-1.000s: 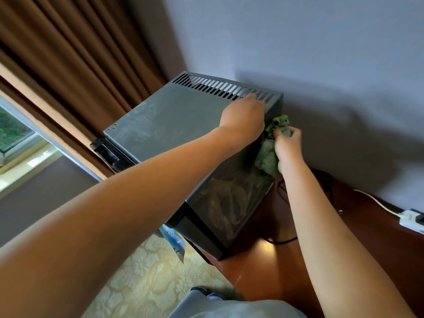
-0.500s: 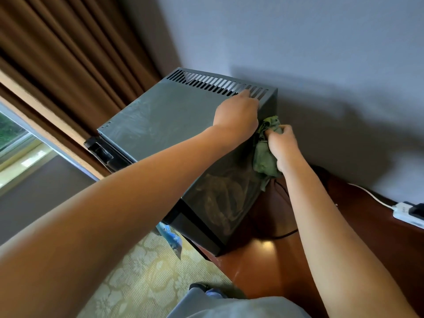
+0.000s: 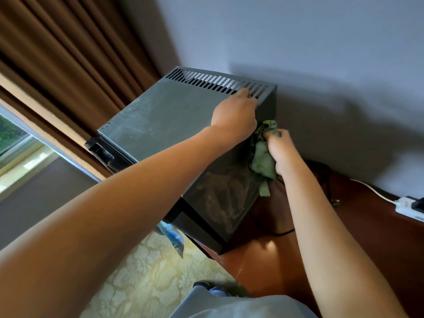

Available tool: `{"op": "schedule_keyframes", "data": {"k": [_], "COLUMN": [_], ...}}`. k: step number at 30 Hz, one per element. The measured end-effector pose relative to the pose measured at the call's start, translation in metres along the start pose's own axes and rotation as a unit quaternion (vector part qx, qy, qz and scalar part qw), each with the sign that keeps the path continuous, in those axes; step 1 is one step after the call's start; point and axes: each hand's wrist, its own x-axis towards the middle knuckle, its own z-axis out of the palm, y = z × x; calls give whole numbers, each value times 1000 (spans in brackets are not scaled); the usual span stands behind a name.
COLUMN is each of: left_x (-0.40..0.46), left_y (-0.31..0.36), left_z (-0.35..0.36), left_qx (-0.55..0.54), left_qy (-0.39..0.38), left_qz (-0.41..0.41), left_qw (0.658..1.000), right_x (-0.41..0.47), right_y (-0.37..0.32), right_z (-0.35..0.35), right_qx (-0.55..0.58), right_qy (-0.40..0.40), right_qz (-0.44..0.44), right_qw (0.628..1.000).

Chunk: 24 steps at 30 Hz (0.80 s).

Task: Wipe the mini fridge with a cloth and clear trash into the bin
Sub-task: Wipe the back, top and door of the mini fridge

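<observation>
left hand (image 3: 236,115) braces the mini fridge (image 3: 174,115) top, its grip unclear; right hand (image 3: 278,150) bunches the cloth (image 3: 262,157) against its side.

Mini fridge (image 3: 174,120) — dark grey metal box, standing on a reddish wooden surface close to the wall; slotted vents along the back edge of its top, streaky smears on top and side. Cloth (image 3: 263,157) — green, crumpled, pressed against its upper right side.

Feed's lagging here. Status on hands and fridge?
Left hand braced on mini fridge top. Right hand grips green cloth against its side. Nothing in the way.
</observation>
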Motion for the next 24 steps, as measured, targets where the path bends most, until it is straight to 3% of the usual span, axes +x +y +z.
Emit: {"op": "schedule_keyframes", "data": {"k": [4, 7, 10, 13, 17, 20, 24], "left_x": [2, 0, -3, -5, -4, -3, -5], "left_y": [-4, -5, -4, -1, 0, -1, -5], "left_z": [0, 0, 0, 0, 0, 0, -3], "left_qx": [-4, -10, -25, -24, -6, -5, -13], "left_qy": [-5, -5, -6, -4, 3, 5, -6], "left_qz": [1, 0, 0, 0, 0, -1, 27], "left_qw": [1000, 1000, 1000, 1000, 1000, 1000, 1000], "right_x": [-12, -10, -2, -2, -16, -15, -5], "right_y": [-11, -16, 1, 10, -14, -18, 8], "right_z": [7, 17, 17, 8, 11, 17, 12], "right_qx": [82, 106, 70, 52, 93, 84, 59], "right_qy": [-6, 60, 104, 48, 17, 61, 70], "right_qz": [-109, -178, -123, -25, -127, -187, -84], "right_qw": [991, 976, 984, 997, 987, 977, 992]}}
